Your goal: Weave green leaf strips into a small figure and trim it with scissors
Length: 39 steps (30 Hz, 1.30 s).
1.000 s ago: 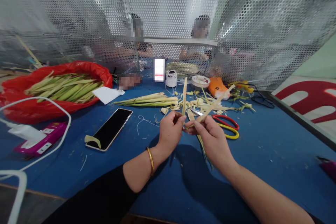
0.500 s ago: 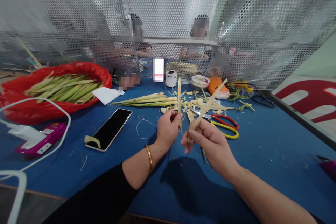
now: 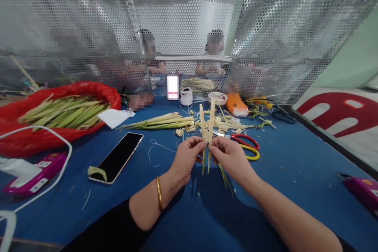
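Note:
My left hand pinches a narrow pale leaf strip that stands upright between thumb and fingers. Beside it, my right hand grips a second, wider leaf strip, also upright. The two strips stand close side by side, their thin green ends hanging below my fingers. More green strands dangle under my right hand; whether it holds them is hidden. Just beyond that hand lie scissors with red and yellow handles, partly covered by it. Behind both hands are cut leaf scraps and a bundle of long leaves.
At left a red plastic bag holds many leaves. A black-screened phone, a purple power strip and white cable lie nearer. A thread spool, a tape roll and an orange packet stand before the perforated metal screen.
My right hand has turned its strip from slanting to upright and brought it next to the left hand's strip. The camera view has tilted up and shifted slightly right.

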Motion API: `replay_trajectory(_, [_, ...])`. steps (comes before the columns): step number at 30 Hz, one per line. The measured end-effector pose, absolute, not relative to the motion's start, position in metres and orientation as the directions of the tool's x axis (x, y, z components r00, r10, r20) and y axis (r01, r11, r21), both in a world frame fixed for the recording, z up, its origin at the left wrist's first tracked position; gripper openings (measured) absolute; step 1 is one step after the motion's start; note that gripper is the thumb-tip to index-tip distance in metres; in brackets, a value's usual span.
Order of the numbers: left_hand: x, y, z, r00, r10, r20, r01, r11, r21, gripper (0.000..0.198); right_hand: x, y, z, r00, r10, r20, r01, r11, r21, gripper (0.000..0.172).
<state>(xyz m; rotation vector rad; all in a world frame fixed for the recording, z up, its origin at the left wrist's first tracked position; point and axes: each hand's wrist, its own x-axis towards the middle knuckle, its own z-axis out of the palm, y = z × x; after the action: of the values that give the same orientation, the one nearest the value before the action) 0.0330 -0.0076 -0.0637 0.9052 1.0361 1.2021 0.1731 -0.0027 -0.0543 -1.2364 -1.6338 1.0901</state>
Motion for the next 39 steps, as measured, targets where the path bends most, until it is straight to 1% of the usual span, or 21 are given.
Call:
replay_trajectory(5, [0.032, -0.008, -0.063, 0.074, 0.981, -0.178, -0.302, 0.192, 0.934, 0.029, 0.17, -0.008, -0.053, -0.281, 0.955, 0.091, 0.413, 0.206, -0.887, 0.021])
replay_trajectory(8, [0.031, -0.008, -0.06, 0.093, 0.981, -0.167, -0.294, 0.188, 0.937, 0.027, 0.171, -0.008, -0.047, -0.348, 0.935, 0.059, 0.427, 0.215, -0.878, 0.018])
replay_trajectory(10, [0.028, -0.007, -0.057, 0.054, 0.984, -0.171, -0.322, 0.179, 0.93, 0.024, 0.178, -0.004, -0.04, -0.417, 0.908, 0.033, 0.425, 0.227, -0.876, 0.018])
replay_trajectory(12, [0.024, -0.004, -0.052, -0.033, 0.983, -0.181, -0.362, 0.157, 0.919, 0.02, 0.19, 0.003, -0.032, -0.397, 0.916, 0.057, 0.479, 0.26, -0.839, 0.024])
replay_trajectory(13, [0.021, -0.002, -0.049, -0.075, 0.979, -0.189, -0.382, 0.147, 0.913, 0.018, 0.197, 0.007, -0.028, -0.332, 0.938, 0.1, 0.551, 0.279, -0.787, 0.025])
replay_trajectory(15, [0.017, 0.001, -0.043, -0.116, 0.969, -0.217, -0.414, 0.152, 0.898, 0.012, 0.208, 0.013, -0.024, -0.187, 0.965, 0.185, 0.754, 0.262, -0.603, 0.022])
replay_trajectory(16, [0.015, 0.002, -0.041, -0.122, 0.963, -0.24, -0.427, 0.168, 0.888, 0.009, 0.212, 0.015, -0.024, -0.162, 0.97, 0.18, 0.829, 0.233, -0.508, 0.02])
replay_trajectory(17, [0.014, 0.002, -0.04, -0.13, 0.955, -0.266, -0.44, 0.185, 0.879, 0.007, 0.212, 0.016, -0.026, -0.164, 0.976, 0.141, 0.879, 0.21, -0.429, 0.021])
replay_trajectory(18, [0.014, 0.002, -0.039, -0.137, 0.946, -0.295, -0.449, 0.206, 0.869, 0.006, 0.211, 0.016, -0.029, -0.181, 0.98, 0.076, 0.905, 0.197, -0.377, 0.024])
replay_trajectory(20, [0.015, 0.002, -0.04, -0.142, 0.923, -0.357, -0.462, 0.258, 0.849, 0.008, 0.204, 0.015, -0.04, -0.217, 0.975, -0.051, 0.923, 0.188, -0.336, 0.031])
replay_trajectory(21, [0.016, 0.002, -0.041, -0.138, 0.912, -0.386, -0.466, 0.284, 0.838, 0.008, 0.2, 0.015, -0.045, -0.211, 0.974, -0.081, 0.93, 0.174, -0.323, 0.03])
replay_trajectory(23, [0.018, 0.001, -0.043, -0.119, 0.894, -0.432, -0.474, 0.331, 0.816, 0.008, 0.192, 0.014, -0.056, -0.161, 0.983, -0.094, 0.942, 0.124, -0.312, 0.022])
replay_trajectory(25, [0.019, 0.001, -0.045, -0.106, 0.888, -0.447, -0.48, 0.348, 0.805, 0.007, 0.19, 0.017, -0.062, -0.128, 0.987, -0.099, 0.939, 0.088, -0.332, 0.015])
replay_trajectory(29, [0.019, 0.002, -0.05, -0.107, 0.888, -0.448, -0.479, 0.349, 0.805, 0.013, 0.196, 0.026, -0.062, -0.117, 0.987, -0.108, 0.921, 0.067, -0.384, 0.018])
replay_trajectory(34, [0.019, 0.001, -0.055, -0.121, 0.885, -0.449, -0.443, 0.357, 0.822, 0.01, 0.199, 0.026, -0.061, -0.113, 0.991, -0.073, 0.911, 0.074, -0.405, 0.024])
replay_trajectory(35, [0.02, 0.0, -0.055, -0.114, 0.886, -0.45, -0.435, 0.362, 0.824, 0.009, 0.197, 0.025, -0.062, -0.117, 0.99, -0.075, 0.912, 0.077, -0.403, 0.023])
replay_trajectory(38, [0.021, -0.001, -0.055, -0.081, 0.885, -0.458, -0.422, 0.386, 0.82, 0.008, 0.193, 0.022, -0.065, -0.122, 0.988, -0.089, 0.91, 0.076, -0.408, 0.011])
replay_trajectory(39, [0.021, -0.002, -0.055, -0.072, 0.884, -0.461, -0.423, 0.392, 0.817, 0.008, 0.193, 0.022, -0.065, -0.122, 0.989, -0.089, 0.906, 0.074, -0.418, 0.009])
